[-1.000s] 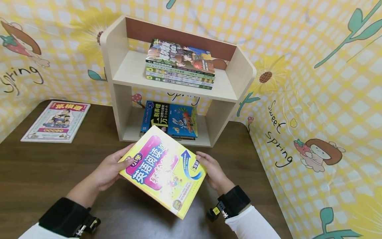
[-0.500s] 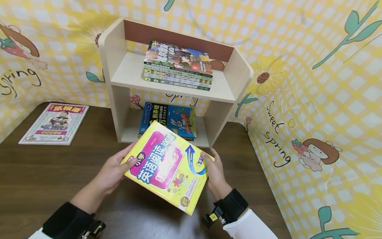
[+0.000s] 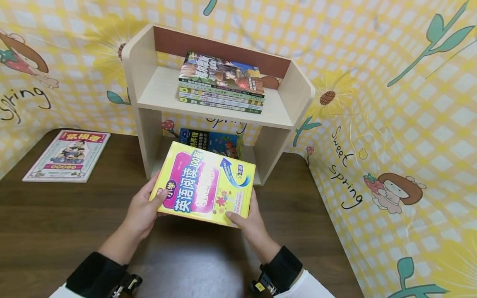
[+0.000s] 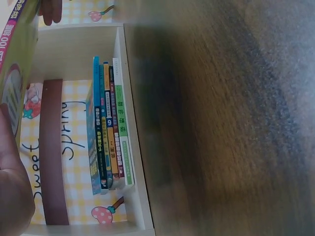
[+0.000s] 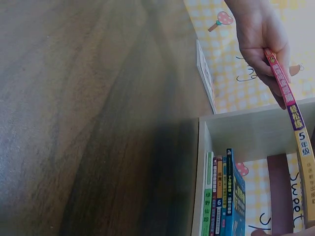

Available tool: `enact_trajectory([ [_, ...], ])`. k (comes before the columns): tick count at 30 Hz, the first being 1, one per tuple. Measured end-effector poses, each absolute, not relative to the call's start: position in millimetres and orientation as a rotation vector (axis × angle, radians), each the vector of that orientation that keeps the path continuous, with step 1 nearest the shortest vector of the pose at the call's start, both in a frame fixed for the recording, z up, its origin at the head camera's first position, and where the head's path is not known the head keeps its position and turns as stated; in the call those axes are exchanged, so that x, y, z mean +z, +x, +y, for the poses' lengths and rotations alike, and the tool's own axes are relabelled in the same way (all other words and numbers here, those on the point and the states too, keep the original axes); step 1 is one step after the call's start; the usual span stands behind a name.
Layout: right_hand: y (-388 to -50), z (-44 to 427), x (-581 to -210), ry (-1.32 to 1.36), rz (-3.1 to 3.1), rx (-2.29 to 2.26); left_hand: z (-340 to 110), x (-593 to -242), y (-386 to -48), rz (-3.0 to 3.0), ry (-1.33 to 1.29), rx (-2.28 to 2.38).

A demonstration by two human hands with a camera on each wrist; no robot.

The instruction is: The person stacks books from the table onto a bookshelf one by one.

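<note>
A yellow and pink book (image 3: 201, 184) is held level in front of the shelf, cover up. My left hand (image 3: 143, 207) grips its left edge, thumb on the cover. At the lower right corner my right hand (image 3: 251, 225) pinches the book, thumb on top. In the right wrist view the book's spine (image 5: 295, 123) shows, with the left hand (image 5: 263, 42) at its far end. The book hides part of the lower shelf, where a stack of books (image 4: 108, 128) lies, a blue and black one on top.
A pale wooden two-tier bookshelf (image 3: 143, 136) stands at the back of the dark table (image 3: 74, 219). More books (image 3: 221, 82) are stacked on its upper tier. A white and pink book (image 3: 67, 155) lies at the left. Patterned yellow cloth (image 3: 372, 136) covers the walls.
The yellow book has turned to lie squarer to the shelf and moved slightly up and left. My right hand has shifted to its lower right corner. The left hand keeps its grip.
</note>
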State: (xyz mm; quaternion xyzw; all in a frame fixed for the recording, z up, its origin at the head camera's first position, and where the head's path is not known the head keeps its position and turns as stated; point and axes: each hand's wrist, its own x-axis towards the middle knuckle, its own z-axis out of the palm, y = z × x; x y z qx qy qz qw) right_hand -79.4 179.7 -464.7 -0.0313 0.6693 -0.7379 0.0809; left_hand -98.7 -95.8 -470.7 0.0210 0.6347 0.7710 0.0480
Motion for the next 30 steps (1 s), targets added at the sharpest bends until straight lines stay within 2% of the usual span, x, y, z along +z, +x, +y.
enact_trajectory([
  [7, -82.1, 176.5, -471.7, -0.401, 1.952, -2.233, -99.2, -470.3, -99.4, 1.937, 0.006, 2.346],
  [13, -85.8, 179.8, -476.5, -0.417, 1.985, -2.235, -99.3, -470.1, -102.0, 2.096, 0.045, 2.176],
  [22, -98.6, 188.1, -483.9, -0.463, 1.973, -2.229, -106.4, -481.3, -109.0, 2.187, 0.408, 2.04],
  [30, -117.7, 193.7, -493.6, -0.621, 1.942, -2.209, -105.6, -492.4, -117.4, 2.192, 0.477, 2.009],
])
